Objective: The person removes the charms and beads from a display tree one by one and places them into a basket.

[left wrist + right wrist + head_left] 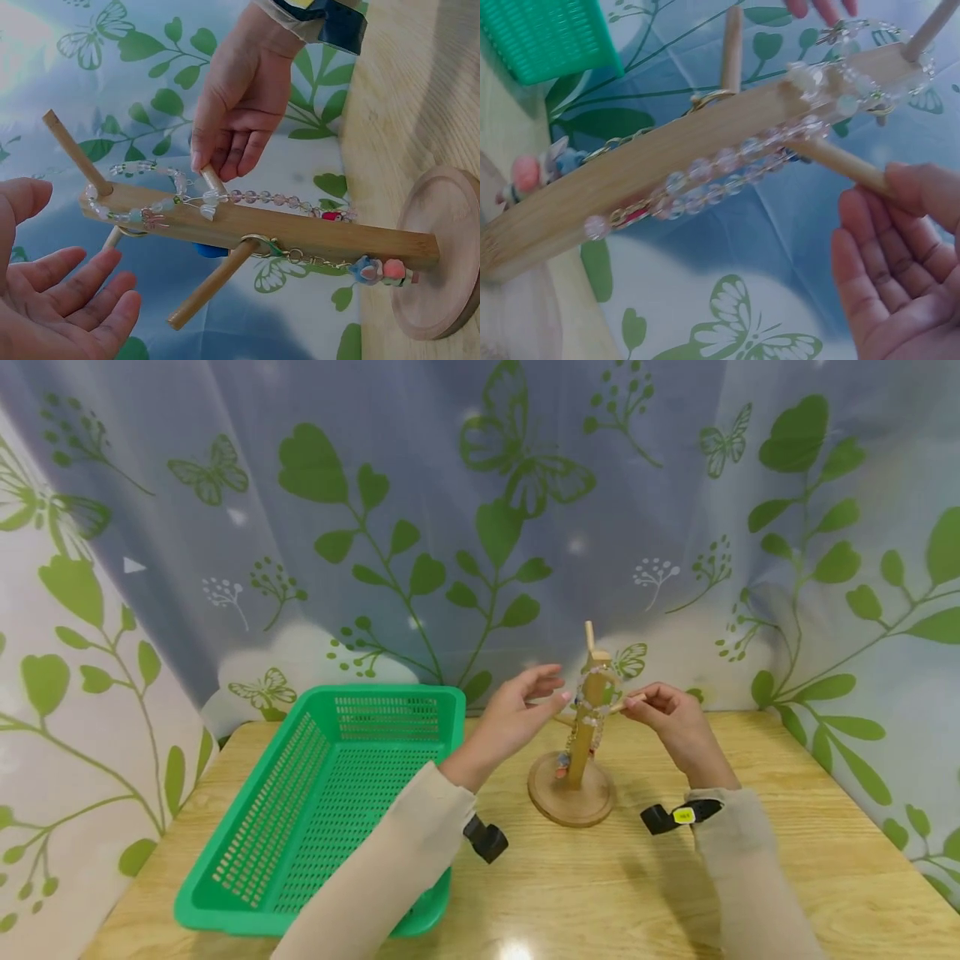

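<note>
A wooden jewelry stand [579, 764] with a round base [551, 802] and several pegs stands upright on the table. My right hand [675, 727] pinches the tip of its right peg [851, 166] between thumb and forefinger. On that peg hangs a pink and clear beaded strand [727, 161]. My left hand [513, 710] is held beside the stand's upper left, its fingers spread and holding nothing, as the left wrist view shows. A pale beaded bracelet [135, 214] loops around the upper post. A charm keychain [367, 270] with a gold ring hangs from the left peg [214, 285].
A green plastic basket [382, 691] sits on the left of the wooden table [562, 893], partly behind my left forearm. Behind the table hangs a curtain [420, 468] printed with leaves and butterflies.
</note>
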Tool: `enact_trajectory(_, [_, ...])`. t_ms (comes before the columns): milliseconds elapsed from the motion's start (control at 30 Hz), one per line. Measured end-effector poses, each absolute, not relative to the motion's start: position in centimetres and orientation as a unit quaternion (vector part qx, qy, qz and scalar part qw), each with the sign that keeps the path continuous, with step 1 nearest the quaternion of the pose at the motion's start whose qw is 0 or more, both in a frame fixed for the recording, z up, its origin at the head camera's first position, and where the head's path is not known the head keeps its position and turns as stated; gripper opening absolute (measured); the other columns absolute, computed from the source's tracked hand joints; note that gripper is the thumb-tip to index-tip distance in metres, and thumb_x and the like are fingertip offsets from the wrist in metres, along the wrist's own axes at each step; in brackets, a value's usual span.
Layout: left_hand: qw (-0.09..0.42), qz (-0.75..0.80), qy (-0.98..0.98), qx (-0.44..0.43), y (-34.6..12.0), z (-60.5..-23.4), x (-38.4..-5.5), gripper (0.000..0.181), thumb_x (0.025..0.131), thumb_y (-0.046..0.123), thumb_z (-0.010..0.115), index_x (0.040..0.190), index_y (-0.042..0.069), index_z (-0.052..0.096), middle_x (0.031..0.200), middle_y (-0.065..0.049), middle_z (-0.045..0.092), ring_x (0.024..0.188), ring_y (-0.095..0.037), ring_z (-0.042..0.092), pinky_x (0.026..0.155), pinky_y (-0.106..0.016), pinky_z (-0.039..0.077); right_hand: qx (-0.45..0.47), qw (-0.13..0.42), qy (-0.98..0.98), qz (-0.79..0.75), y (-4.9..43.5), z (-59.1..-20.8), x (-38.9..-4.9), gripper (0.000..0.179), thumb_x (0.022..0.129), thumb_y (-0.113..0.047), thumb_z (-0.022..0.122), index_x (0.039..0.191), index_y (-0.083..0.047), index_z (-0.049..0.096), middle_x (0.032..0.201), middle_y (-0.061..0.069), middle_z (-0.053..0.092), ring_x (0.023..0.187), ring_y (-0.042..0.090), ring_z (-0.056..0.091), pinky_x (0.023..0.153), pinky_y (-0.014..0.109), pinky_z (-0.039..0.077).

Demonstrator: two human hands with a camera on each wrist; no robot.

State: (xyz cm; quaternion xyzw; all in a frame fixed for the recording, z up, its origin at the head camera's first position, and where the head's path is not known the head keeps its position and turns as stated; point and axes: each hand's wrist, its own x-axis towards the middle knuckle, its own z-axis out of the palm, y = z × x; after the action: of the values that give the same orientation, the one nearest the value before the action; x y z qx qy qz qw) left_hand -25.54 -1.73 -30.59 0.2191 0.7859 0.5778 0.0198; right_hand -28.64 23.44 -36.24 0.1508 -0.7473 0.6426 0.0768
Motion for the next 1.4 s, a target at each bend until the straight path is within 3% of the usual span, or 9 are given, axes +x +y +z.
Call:
enact_trajectory(533, [0.021, 0.591, 0.785, 0.185, 0.2, -31.4, -26.5, 0.038, 0.093, 0.025, 0.062, 0.129, 0.014, 0.057, 0.122, -0.001, 0.062, 0.112, -0.018, 0.057, 0.086, -0.03, 0.051, 0.109, 0.043, -0.663, 0.74, 22.5, -35.4, -28.0, 0.009, 0.091, -0.004, 0.061, 0.083, -0.007, 0.063, 0.084, -0.005, 0.065, 0.079, 0.008, 0.064, 0.078, 0.019, 0.052])
enact_trajectory(967, [-0.019, 0.59, 0.784, 0.194, 1.5, -32.3, -26.7, 0.034, 0.09, 0.017, 0.065, 0.122, 0.007, 0.062, 0.111, -0.006, 0.067, 0.094, -0.015, 0.064, 0.076, -0.023, 0.053, 0.116, 0.047, -0.651, 0.748, 22.7, -35.7, -27.8, 0.014, 0.091, -0.003, 0.06, 0.081, -0.012, 0.065, 0.083, -0.004, 0.065, 0.079, 0.008, 0.065, 0.077, 0.019, 0.052])
enact_trajectory(1400, [-0.057, 0.597, 0.777, 0.192, 1.6, -32.5, -27.0, 0.022, 0.091, 0.017, 0.065, 0.11, 0.008, 0.067, 0.098, -0.004, 0.068, 0.086, -0.012, 0.063, 0.072, -0.021, 0.052, 0.117, 0.049, -0.654, 0.746, 22.5, -35.8, -28.0, 0.012, 0.091, -0.005, 0.062, 0.081, -0.011, 0.064, 0.082, -0.004, 0.064, 0.08, 0.008, 0.065, 0.078, 0.02, 0.052])
